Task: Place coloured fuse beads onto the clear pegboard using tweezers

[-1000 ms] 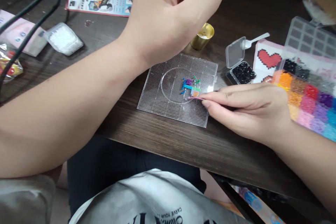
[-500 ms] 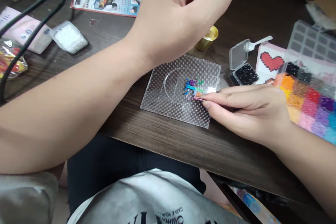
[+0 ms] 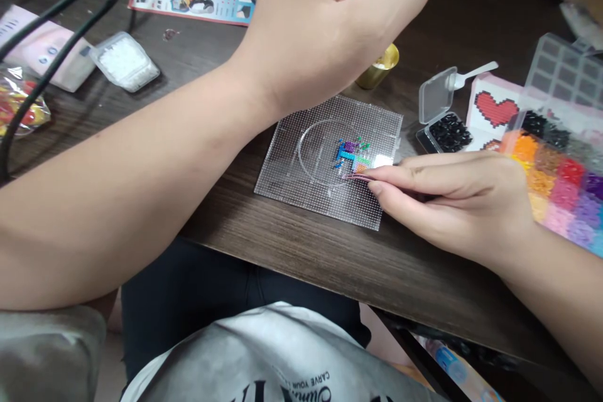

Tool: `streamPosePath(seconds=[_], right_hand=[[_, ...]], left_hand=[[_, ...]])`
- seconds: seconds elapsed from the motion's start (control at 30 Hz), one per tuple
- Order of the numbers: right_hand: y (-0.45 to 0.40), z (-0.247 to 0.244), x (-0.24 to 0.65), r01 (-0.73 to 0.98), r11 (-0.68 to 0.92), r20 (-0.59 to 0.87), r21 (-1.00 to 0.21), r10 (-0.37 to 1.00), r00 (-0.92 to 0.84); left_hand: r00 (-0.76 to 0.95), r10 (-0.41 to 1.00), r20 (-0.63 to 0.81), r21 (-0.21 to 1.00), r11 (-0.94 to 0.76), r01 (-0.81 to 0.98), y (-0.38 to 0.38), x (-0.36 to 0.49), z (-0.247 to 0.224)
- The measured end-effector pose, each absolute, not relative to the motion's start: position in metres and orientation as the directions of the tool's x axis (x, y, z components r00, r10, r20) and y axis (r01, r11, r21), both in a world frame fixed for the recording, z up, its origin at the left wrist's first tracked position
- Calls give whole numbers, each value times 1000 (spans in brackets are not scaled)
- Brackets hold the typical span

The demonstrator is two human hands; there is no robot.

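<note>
My left hand (image 3: pixel 339 28) is hanging over the surface (image 3: pixel 264 232); its fingers are curling partly out of view, so I cannot tell their grip. My right hand (image 3: pixel 456 198) is pinching slim pink tweezers (image 3: pixel 360 178), their tip pointing beside the coloured beads (image 3: pixel 347 155) sitting on the clear pegboard (image 3: pixel 287 169). Beyond, a gold cup (image 3: pixel 374 77) is standing.

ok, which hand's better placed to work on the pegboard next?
Right, probably: the right hand pinches tweezers, their tips close to the beads on the pegboard. The left hand is raised, fingertips out of sight.
</note>
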State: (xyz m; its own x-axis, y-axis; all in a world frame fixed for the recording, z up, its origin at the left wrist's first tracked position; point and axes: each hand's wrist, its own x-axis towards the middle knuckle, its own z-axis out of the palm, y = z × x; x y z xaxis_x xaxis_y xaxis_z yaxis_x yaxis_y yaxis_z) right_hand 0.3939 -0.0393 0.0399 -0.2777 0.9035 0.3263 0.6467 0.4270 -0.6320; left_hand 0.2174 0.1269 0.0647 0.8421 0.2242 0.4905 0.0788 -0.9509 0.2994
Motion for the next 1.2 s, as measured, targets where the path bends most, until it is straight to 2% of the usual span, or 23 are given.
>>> streamPosePath(seconds=[0.07,0.13,0.23,0.3,0.37,0.43,0.5,0.6,0.7,0.77,0.87,0.97,1.03,1.13,1.2], right_hand=[[-39,40,394,646,432,323,-629,901,-289],[-40,40,394,656,425,316,-623,905,-286],[-41,39,392,666,411,322,-623,910,-260],[-41,39,391,657,419,335,-627,906,-259],[-40,39,390,641,433,336,-634,901,-275],[-39,40,390,625,433,332,-650,901,-280],[-39,39,391,609,414,326,-676,910,-256],[-42,38,390,567,383,330,-729,923,-199],[-49,41,389,534,379,361,-756,922,-143],[-53,46,390,501,400,411,-767,907,-95],[-60,61,393,488,383,439,-784,899,0],[-69,79,396,555,240,385,-797,909,159],[-79,87,399,593,106,366,-798,867,338],[-103,85,409,571,-142,325,-809,701,635],[-125,77,418,524,-284,297,-803,570,766]], left_hand=[[853,74,517,336,-934,-123,127,217,61],[842,-16,540,366,-896,-252,129,217,56],[812,-33,583,356,-888,-291,131,217,53],[756,121,644,397,-897,-194,131,217,55],[649,373,663,509,-860,-27,132,217,59],[542,560,627,609,-786,108,134,217,62],[486,661,572,662,-722,201,136,217,64],[411,760,504,723,-631,280,140,214,63],[415,721,554,748,-650,132,145,208,58],[341,718,607,751,-659,52,149,205,54],[333,753,568,787,-615,47,154,204,52],[315,794,521,819,-569,80,153,203,57],[321,817,478,841,-532,102,153,201,61],[343,813,471,841,-531,103,153,200,62],[364,801,475,837,-539,92,154,200,61]])
